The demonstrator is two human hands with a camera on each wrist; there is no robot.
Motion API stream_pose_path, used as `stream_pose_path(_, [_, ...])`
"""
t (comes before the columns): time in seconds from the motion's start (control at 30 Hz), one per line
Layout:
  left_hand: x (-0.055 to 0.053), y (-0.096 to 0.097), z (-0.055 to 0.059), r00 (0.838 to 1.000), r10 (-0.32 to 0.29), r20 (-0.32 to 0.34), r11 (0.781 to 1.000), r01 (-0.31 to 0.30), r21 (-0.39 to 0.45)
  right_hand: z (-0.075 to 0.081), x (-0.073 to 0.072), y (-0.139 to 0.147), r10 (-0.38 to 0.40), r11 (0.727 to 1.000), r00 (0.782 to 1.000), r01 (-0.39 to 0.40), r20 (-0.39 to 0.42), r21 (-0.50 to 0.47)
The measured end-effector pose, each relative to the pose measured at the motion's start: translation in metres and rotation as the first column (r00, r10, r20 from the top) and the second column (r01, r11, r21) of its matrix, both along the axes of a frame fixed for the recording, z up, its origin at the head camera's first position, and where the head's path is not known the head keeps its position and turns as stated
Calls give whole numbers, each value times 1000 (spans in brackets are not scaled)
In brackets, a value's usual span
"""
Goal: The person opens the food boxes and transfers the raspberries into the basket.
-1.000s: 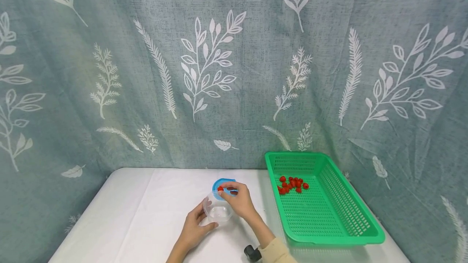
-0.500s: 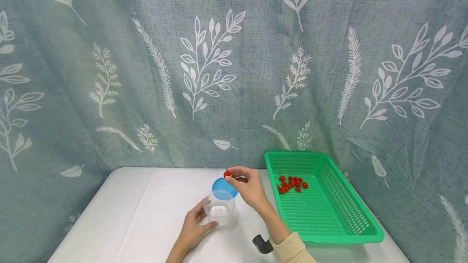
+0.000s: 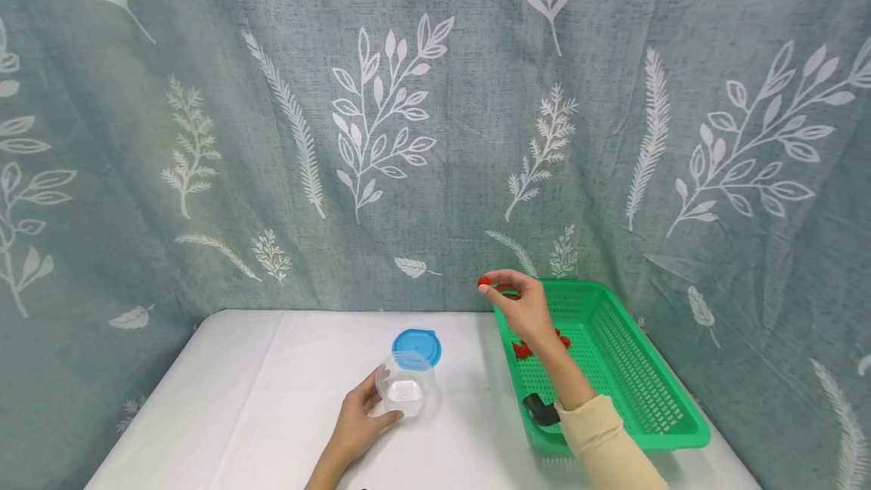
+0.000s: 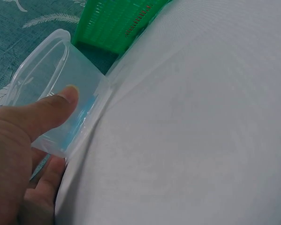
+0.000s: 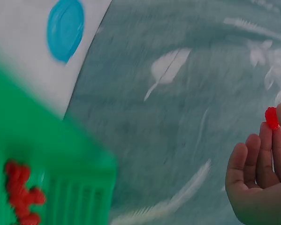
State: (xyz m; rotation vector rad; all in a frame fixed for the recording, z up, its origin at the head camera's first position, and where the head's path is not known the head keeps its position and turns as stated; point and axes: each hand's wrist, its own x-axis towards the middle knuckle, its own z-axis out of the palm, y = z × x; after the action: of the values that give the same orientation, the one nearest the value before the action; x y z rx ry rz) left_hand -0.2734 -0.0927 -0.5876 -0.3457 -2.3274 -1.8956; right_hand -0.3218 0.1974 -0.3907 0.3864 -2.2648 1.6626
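Note:
A clear plastic tub (image 3: 427, 393) stands on the white table, its mouth tipped slightly in the head view. My left hand (image 3: 362, 423) grips its left side, the thumb (image 4: 56, 110) lying along the wall in the left wrist view. My right hand (image 3: 527, 310) is raised over the back left corner of the green basket (image 3: 615, 399). It pinches one red raspberry (image 5: 272, 118) between thumb and fingertips. More raspberries (image 3: 522, 351) lie inside the basket, partly hidden by the right forearm.
Behind the tub lies a round blue lid (image 3: 417, 342), partly seen through the tub's clear rim. A patterned green-grey curtain (image 3: 422, 134) hangs behind the table (image 3: 272, 392). The basket takes up the table's right side.
My right hand has moved from over the tub up and to the right, to above the basket, still pinching the raspberry. The left hand and tub stay about where they were.

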Motion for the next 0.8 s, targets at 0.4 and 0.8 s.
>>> stream_pose_path(0.4, [0,-1,-1,1000,-13,5,1000,13,18,-32,-38,82,-162,983,980,151,113,102])
stream_pose_path(0.8, [-1,-2,-2,1000,-1,-7,1000,1,6,-68,-63,140,-253,964,942,226,222,138])
